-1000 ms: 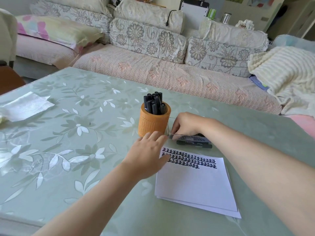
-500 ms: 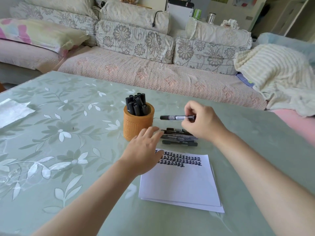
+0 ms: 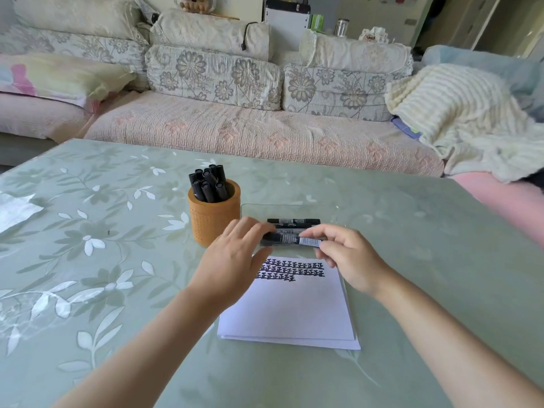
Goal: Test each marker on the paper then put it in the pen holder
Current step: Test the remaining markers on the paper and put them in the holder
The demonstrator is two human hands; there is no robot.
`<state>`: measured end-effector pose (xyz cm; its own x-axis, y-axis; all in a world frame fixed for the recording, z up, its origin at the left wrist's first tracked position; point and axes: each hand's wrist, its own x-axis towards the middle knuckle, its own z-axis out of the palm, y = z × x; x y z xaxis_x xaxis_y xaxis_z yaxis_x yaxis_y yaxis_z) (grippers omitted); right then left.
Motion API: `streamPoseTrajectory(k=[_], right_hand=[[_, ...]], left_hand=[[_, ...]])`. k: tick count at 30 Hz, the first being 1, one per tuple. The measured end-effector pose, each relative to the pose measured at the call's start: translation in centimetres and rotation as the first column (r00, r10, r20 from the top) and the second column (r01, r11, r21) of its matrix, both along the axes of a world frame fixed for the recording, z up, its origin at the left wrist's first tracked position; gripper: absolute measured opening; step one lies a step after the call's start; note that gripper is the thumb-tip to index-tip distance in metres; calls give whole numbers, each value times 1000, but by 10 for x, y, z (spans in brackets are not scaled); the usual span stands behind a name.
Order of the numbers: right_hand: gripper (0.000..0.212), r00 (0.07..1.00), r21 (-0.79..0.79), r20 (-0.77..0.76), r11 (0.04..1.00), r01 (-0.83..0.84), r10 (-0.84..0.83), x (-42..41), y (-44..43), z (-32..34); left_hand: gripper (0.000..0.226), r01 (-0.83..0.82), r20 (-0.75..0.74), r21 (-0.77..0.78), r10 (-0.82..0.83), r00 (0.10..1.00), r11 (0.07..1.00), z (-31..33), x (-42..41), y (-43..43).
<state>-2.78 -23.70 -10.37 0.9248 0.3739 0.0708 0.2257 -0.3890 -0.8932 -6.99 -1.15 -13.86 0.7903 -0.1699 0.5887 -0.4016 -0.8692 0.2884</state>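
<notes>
Several sheets of white paper (image 3: 288, 307) lie stacked on the near part of the green floral table (image 3: 412, 231), rows of black marks along their far edge. Just above that edge both hands hold one black marker (image 3: 290, 240) level – the left hand (image 3: 232, 260) pinches its left end, the right hand (image 3: 350, 257) pinches its barrel. Beyond it lie loose markers (image 3: 294, 221); farther left stands the orange pen holder (image 3: 213, 222), full of markers – the sofa (image 3: 235, 134) lies behind.
</notes>
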Motion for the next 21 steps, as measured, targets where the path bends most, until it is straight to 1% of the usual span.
streamPoseTrajectory(k=[1,3,4,5,6,7,8,9,11,13,18,21], right_hand=[[42,1000,-59,13,998,-1,2,-1,-1,-2],[28,996,-225,84,974,-4,23,-2,-2,-4],[19,988,-342,146,940,1,52,-3,-2,-4],[16,967,-466,237,885,30,92,-4,-1,-4],[19,934,-565,328,822,71,145,-5,0,-2],[23,901,-623,386,776,97,197,-6,1,0],[27,884,-644,410,758,106,224,-5,1,1],[28,883,-642,407,761,94,235,-5,1,1],[31,904,-604,350,797,17,246,-4,0,-1],[34,916,-596,300,802,-37,266,-5,0,-3],[26,906,-667,307,745,-14,292,-3,-3,-3],[24,901,-694,309,720,-5,304,-4,-4,-7]], left_hand=[[24,12,-1,-9,-12,1000,1000,0,0,0],[22,32,-14,-13,-32,999,999,-1,1,-1],[25,43,-19,-9,-43,999,999,-1,1,-1],[27,55,-20,-5,-56,998,998,-1,1,-1],[28,69,-18,-4,-69,997,998,0,2,-2],[28,80,-18,-3,-80,997,997,0,3,-2],[28,89,-19,-2,-89,996,996,1,3,-3],[28,94,-22,1,-94,995,996,2,4,-4],[28,97,-25,18,-97,995,995,4,3,-8],[28,108,-25,35,-108,994,993,5,3,-11],[28,177,-81,33,-174,981,984,3,6,-14],[30,202,-99,71,-195,976,977,1,6,-14]])
